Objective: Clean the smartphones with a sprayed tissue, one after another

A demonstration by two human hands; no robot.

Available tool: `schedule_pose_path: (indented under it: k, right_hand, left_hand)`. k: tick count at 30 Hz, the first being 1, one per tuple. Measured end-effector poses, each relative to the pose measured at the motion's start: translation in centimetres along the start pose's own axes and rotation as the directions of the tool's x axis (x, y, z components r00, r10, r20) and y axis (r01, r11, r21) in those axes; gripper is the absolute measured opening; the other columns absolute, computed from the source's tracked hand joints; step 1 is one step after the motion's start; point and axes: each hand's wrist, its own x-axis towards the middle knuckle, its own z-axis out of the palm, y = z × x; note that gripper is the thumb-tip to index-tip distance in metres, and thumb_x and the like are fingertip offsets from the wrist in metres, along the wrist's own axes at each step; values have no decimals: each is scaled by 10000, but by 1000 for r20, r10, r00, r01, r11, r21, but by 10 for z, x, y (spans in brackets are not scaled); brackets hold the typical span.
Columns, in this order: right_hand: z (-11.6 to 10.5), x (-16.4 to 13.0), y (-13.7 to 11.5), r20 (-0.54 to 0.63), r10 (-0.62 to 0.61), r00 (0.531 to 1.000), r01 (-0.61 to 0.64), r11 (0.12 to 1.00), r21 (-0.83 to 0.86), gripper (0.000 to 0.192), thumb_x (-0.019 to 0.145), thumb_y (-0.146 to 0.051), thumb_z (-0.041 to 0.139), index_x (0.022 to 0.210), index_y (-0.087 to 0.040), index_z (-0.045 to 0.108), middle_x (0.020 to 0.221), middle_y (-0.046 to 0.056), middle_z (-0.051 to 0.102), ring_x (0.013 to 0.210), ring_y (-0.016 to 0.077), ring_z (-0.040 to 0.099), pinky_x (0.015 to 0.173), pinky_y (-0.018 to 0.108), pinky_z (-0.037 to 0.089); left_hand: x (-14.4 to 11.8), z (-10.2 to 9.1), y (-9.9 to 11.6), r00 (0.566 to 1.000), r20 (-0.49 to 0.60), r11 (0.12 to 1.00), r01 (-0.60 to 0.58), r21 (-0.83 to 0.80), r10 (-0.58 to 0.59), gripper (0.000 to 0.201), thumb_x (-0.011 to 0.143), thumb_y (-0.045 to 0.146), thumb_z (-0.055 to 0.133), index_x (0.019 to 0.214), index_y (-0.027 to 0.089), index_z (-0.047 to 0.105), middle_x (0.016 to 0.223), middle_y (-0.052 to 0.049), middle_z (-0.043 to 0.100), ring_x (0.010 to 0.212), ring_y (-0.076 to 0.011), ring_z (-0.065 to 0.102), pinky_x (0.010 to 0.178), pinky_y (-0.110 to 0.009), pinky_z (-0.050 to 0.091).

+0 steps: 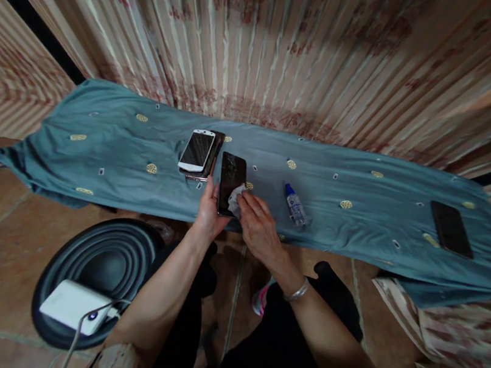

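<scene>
Hands are working at the near edge of the blue cloth (108, 145): left hand (210, 209) is gripping the dark phone (230, 182) by its side, fingers clamped. Right hand (257, 226) is pressing a white wipe (235, 197) onto the screen, fingers together. Farther out are lying a spray bottle (295, 205), stacked phones (199, 152) and a black phone (451, 228).

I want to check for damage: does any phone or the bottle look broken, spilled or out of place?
Nothing stands out. The bottle lies on its side on the cloth, no spill visible; cracks cannot be told.
</scene>
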Motion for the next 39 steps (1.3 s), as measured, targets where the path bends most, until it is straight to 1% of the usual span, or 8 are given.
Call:
schedule_pose_path:
  k: [7, 13, 17, 21, 26, 29, 34, 39]
  right_hand:
    - [-3, 5, -6, -33, -9, 999, 9, 1000, 21, 400, 1012, -192, 392, 1328, -134, 631, 1320, 154, 646, 1225, 258, 568, 1058, 447, 517]
    - [-3, 26, -5, -31, 36, 999, -35, 999, 19, 426, 1011, -204, 377, 1373, -158, 596, 1380, 151, 600, 1273, 260, 540, 1103, 464, 471]
    - [-3, 33, -6, -33, 35, 999, -35, 999, -2, 412, 1014, -246, 394, 1341, -140, 620, 1381, 166, 591, 1267, 269, 537, 1107, 468, 464]
    - [-2, 29, -12, -17, -5, 1000, 5, 1000, 8, 385, 1016, -262, 415, 1290, -150, 660, 1364, 156, 605, 1239, 255, 562, 1105, 445, 472]
    - [-1, 21, -20, -28, -41, 999, 42, 998, 43, 380, 1021, -265, 418, 1284, -136, 661, 1343, 152, 627, 1234, 250, 571, 1086, 440, 495]
    - [0, 18, -23, -32, -53, 998, 55, 997, 55, 375, 1027, -267, 421, 1300, -151, 649, 1327, 132, 646, 1215, 244, 588, 1083, 447, 503]
    - [0, 15, -23, -28, -90, 996, 91, 995, 30, 360, 1025, -243, 436, 1308, -166, 644, 1306, 111, 666, 1203, 235, 600, 1076, 431, 518]
    - [-1, 12, -16, -64, -171, 983, 170, 985, -8, 350, 1022, -230, 454, 1289, -117, 649, 1265, 135, 682, 1174, 234, 609, 1051, 403, 538]
  left_hand:
    - [-6, 10, -5, 998, -58, 1000, -10, 10, 11, 545, 996, 542, 325, 865, 192, 722, 745, -29, 749, 731, -132, 712, 787, -229, 549]
    - [-9, 15, -19, 998, -56, 999, -33, 12, 33, 532, 987, 544, 355, 923, 164, 723, 956, -73, 766, 1159, -210, 661, 1054, -320, 468]
    - [-9, 16, -23, 996, -63, 998, -68, 5, 68, 503, 982, 530, 384, 980, 160, 723, 1067, -77, 751, 1238, -218, 617, 1087, -324, 444]
    - [-7, 15, -18, 993, -86, 997, -80, 9, 80, 543, 958, 585, 398, 839, 158, 713, 896, -68, 747, 1142, -203, 664, 1036, -289, 475]
    - [-7, 12, -7, 988, -133, 997, -79, -20, 75, 548, 987, 554, 352, 692, 197, 645, 608, 7, 636, 794, -125, 697, 869, -217, 529]
    - [-7, 9, -3, 991, -120, 998, -67, -21, 64, 521, 977, 571, 370, 761, 207, 675, 581, 15, 606, 698, -115, 665, 800, -205, 530]
    - [-8, 8, 0, 992, -106, 997, -68, -33, 64, 515, 969, 589, 361, 1004, 225, 724, 676, -4, 691, 688, -123, 664, 786, -228, 536]
    - [-8, 8, 1, 996, -93, 997, -4, -75, -3, 550, 953, 624, 368, 1019, 196, 707, 682, -18, 711, 651, -138, 682, 689, -239, 549]
